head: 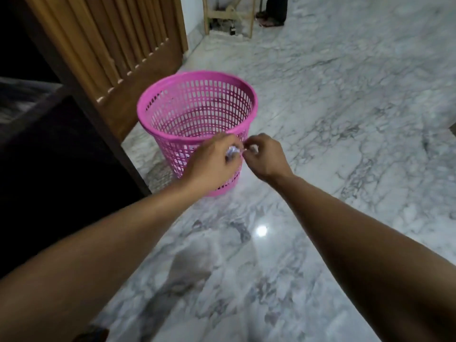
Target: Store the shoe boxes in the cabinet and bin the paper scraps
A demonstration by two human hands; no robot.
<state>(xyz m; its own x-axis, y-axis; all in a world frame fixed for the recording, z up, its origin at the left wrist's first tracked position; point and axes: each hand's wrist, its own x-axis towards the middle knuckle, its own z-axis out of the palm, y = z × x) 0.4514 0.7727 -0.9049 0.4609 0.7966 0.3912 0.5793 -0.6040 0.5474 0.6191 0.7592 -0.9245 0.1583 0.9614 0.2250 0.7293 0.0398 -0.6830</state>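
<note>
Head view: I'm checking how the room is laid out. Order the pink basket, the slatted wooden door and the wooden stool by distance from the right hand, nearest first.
1. Pink basket: just ahead of the right hand, slightly left, on the marble floor.
2. Slatted wooden door: farther back on the left, behind the basket.
3. Wooden stool: farthest, at the far wall, top of the view.

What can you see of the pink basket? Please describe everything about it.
The pink basket looks like plastic, round, with a smooth solid rim and lattice walls full of small holes, narrowing toward the bottom. It stands upright on the marble floor, close to a wooden door. What lies inside is unclear. Both hands overlap its near side; contact cannot be told.
</note>
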